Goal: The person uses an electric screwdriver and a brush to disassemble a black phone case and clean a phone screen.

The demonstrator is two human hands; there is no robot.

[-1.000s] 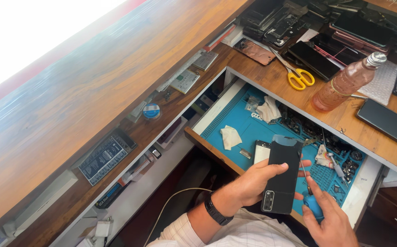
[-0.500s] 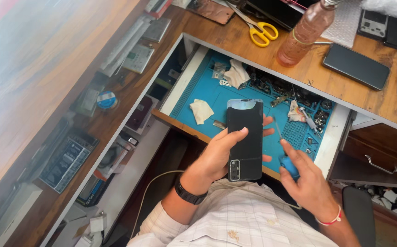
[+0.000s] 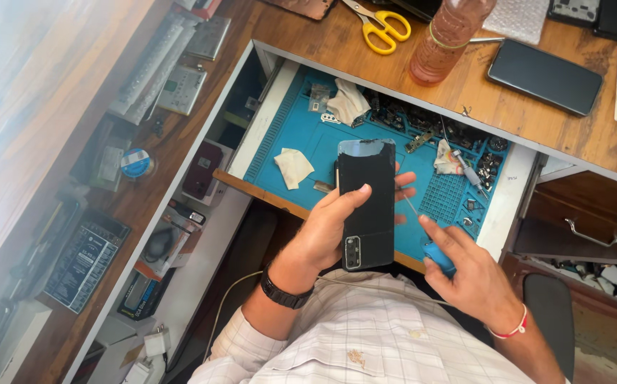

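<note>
My left hand [image 3: 333, 231] grips a black smartphone [image 3: 365, 203], back side up, with its camera cluster nearest me. The thumb lies across the back and the fingers wrap round the right edge. My right hand [image 3: 468, 274] holds a thin tool with a blue handle [image 3: 438, 256]; its metal tip points up toward the phone's right edge. Both hands hover over the near part of a blue work mat [image 3: 323, 142] in an open drawer. A black watch sits on my left wrist and a red thread on my right wrist.
White cloth scraps [image 3: 293, 167] and small metal parts lie on the mat. On the wooden desk top stand yellow scissors [image 3: 380, 30], a plastic bottle [image 3: 447, 43] and a dark phone [image 3: 545, 76]. A shelf at left holds devices and boxes [image 3: 84, 259]. A wooden drawer [image 3: 593, 227] stands at right.
The view has swung left and down, so the drawer and hands sit more central. My left hand keeps the phone; my right hand has lifted the blue tool nearer its right edge.
</note>
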